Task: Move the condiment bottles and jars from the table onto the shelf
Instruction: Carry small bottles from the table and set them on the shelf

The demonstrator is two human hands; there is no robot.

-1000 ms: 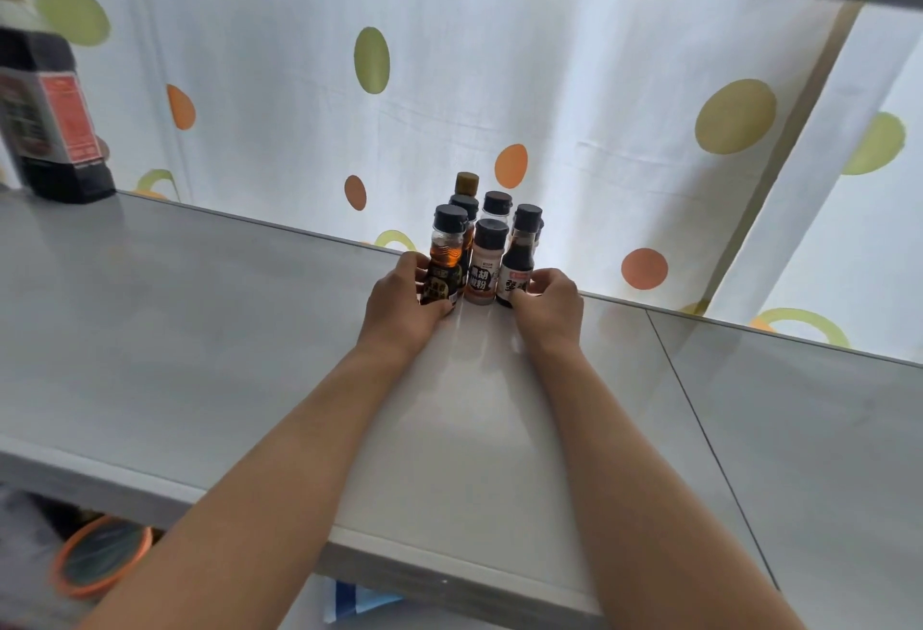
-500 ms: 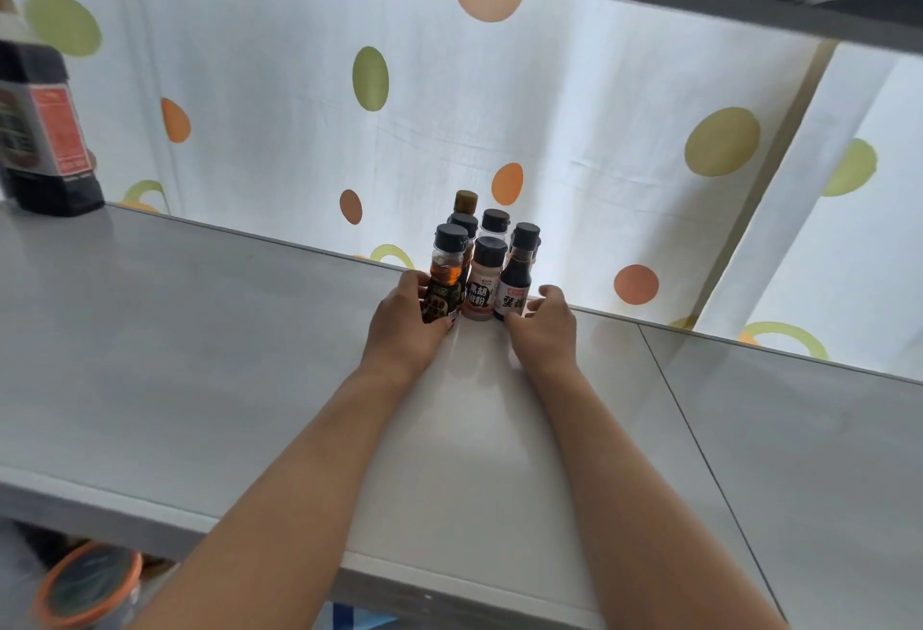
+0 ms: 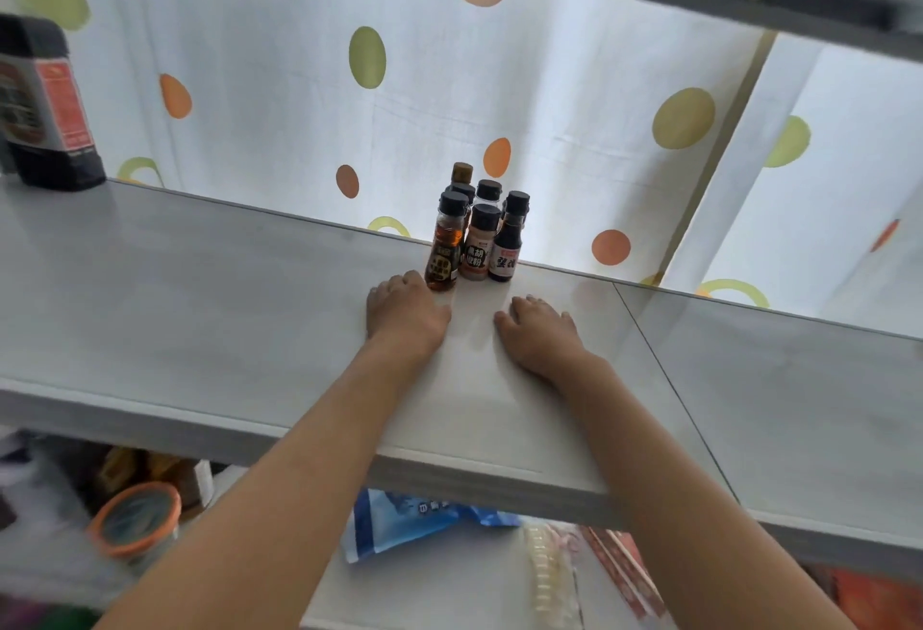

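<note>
Head view: a bunch of small condiment bottles (image 3: 474,240) is parked upright at the back edge of the shelf (image 3: 200,310), so that batch looks done. Left hand (image 3: 404,312) sits just beside the front-left bottle, right hand (image 3: 539,330) a bit apart, both grips loose, holding nothing. The bench isn't visible, so no idea what's left.

Small bottles (image 3: 474,240) cluster at the shelf's (image 3: 200,310) rear edge, large bottle (image 3: 42,105) far left.
</note>
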